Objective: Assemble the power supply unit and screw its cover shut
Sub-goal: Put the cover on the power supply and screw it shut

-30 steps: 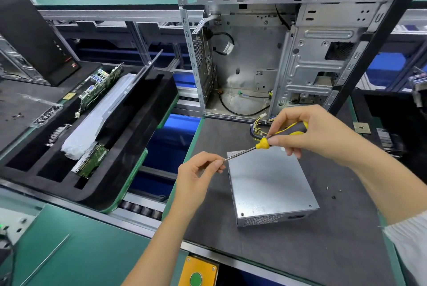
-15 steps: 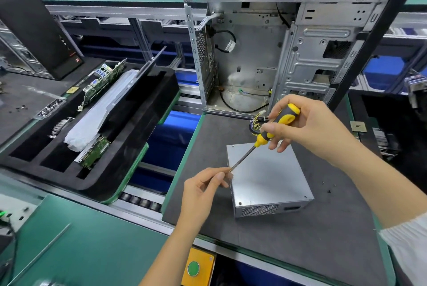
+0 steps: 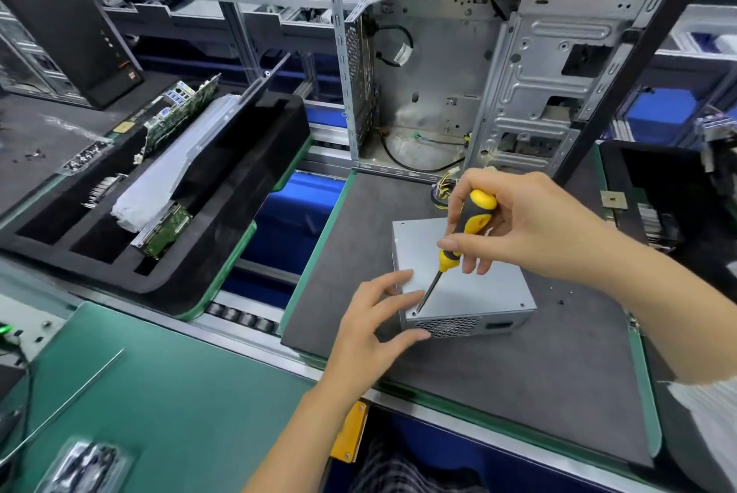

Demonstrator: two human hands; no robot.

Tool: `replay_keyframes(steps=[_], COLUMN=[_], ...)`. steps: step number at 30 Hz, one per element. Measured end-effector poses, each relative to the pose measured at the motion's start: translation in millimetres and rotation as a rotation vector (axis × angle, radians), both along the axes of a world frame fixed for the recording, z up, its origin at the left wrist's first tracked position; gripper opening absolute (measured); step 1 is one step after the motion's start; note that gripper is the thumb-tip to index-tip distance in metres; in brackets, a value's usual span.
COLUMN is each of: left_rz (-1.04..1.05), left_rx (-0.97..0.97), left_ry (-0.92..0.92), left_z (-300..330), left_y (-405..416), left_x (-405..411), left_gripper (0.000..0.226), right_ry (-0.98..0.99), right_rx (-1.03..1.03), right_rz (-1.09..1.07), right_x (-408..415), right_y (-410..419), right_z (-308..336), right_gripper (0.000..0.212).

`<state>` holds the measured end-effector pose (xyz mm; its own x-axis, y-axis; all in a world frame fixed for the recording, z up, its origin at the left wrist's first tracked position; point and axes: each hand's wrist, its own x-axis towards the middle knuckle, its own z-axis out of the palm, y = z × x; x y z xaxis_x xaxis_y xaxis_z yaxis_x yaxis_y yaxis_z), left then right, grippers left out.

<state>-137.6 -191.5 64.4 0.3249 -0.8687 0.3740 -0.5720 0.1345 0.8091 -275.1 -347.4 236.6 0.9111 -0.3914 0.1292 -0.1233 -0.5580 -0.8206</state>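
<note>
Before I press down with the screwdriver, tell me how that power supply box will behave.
The power supply box looks rigid sheet metal, sitting flat, so tipping seems unlikely. It could slide on the dark mat; the left hand bracing its near corner probably prevents that.

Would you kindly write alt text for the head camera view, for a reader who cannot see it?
A right hand sets a yellow-and-black screwdriver tip-down on the near-left corner of a silver metal power supply box, which the left hand steadies, on a grey mat. An open, empty computer case stands behind.
</note>
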Motion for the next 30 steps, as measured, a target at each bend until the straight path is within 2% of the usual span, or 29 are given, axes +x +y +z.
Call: replay_keyframes(steps=[8,16,30], left_rz=[0.071,0.092,0.059], left_rx=[-0.056,-0.062,-0.05], left_ry=[0.175,0.171,0.135], left_z=[4.0,3.1,-1.7], left_y=[0.9,0.8,-1.6], left_x=[-4.1,-2.1,0.2], left_gripper=[0.029,0.017,0.01], right_ry=[0.022,0.036,0.047], right_rx=[-0.081,-0.114,-0.121], right_rz=[0.012,0.015,0.028], right_x=[4.6,8.0,9.6], right_y=[6.3,6.5,7.7], right_z=[-4.2,-6.0,-6.0], right_gripper=[0.021,0.022,0.022])
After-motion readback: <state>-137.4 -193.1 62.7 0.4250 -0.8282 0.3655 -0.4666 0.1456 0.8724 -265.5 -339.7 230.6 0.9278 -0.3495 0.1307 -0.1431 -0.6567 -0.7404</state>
